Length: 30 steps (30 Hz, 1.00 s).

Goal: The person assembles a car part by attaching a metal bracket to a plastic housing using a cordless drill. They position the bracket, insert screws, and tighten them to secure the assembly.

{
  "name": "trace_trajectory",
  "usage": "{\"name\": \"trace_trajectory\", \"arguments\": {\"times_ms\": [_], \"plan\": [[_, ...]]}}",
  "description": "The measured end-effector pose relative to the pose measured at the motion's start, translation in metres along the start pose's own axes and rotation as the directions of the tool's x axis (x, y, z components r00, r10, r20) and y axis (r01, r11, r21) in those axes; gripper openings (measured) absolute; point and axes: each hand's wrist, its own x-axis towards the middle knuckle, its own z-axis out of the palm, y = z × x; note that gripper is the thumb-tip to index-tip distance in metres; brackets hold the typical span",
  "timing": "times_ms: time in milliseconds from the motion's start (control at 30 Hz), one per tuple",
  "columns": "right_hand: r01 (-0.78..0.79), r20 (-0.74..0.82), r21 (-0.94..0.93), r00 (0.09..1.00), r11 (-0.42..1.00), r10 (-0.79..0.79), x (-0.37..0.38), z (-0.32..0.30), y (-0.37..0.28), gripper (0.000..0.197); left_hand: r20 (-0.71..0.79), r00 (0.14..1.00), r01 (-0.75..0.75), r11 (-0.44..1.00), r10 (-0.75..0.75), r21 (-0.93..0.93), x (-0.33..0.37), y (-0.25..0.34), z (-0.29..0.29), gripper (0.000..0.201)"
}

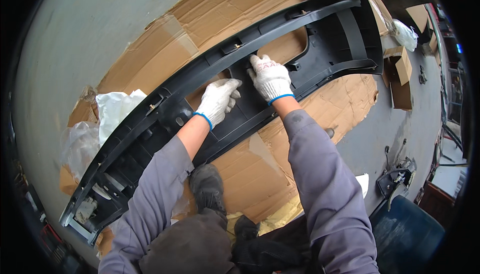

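Observation:
A long, curved black plastic vehicle panel [240, 99], much like a bumper, lies with its ribbed inner side up. It runs from lower left to upper right across flattened cardboard. Both my hands wear white knit gloves with blue cuffs. My left hand [218, 101] is over the panel's middle, beside a cut-out, its fingers curled and pressed together; what they hold, if anything, is hidden. To its right, my right hand [270, 77] rests at the corner of a larger cut-out, fingers bent down against the panel. Its fingertips are partly hidden. Small metal clips [235, 49] sit along the far flange.
Brown cardboard sheets [270, 164] cover the grey floor under the panel. Clear plastic wrap [80, 146] and a white foam sheet [116, 111] lie at left. At right are an open carton [400, 81], metal parts [397, 174] and a dark blue bin [407, 229]. My shoe [207, 186] is against the near edge.

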Motion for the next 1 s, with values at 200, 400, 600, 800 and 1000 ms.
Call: {"name": "trace_trajectory", "arguments": {"times_ms": [200,400,600,800,1000], "plan": [[-0.017,-0.045,0.064,0.999,0.998,0.02,0.002,0.01,0.0,0.027,0.437,0.899,0.242,0.809,0.02,-0.536,-0.029,-0.012,-0.042,0.04],[0.015,0.021,0.087,1.0,0.996,-0.017,-0.023,-0.038,-0.014,0.04,0.517,0.817,0.327,0.531,0.256,-0.781,-0.073,-0.025,-0.032,0.069],[0.303,-0.192,0.413,0.951,0.859,-0.243,-0.111,-0.078,-0.041,0.035,0.522,0.839,0.357,0.571,0.153,-0.74,-0.111,-0.027,-0.021,0.089],[0.366,-0.025,0.396,0.921,0.842,-0.388,-0.123,-0.082,-0.051,0.038,0.569,0.813,0.372,0.637,0.128,-0.675,-0.122,-0.02,-0.006,0.11],[0.483,0.033,0.262,0.861,0.835,-0.508,-0.123,-0.088,-0.053,0.033,0.615,0.769,0.395,0.625,0.175,-0.673,-0.125,-0.016,-0.002,0.109]]}}
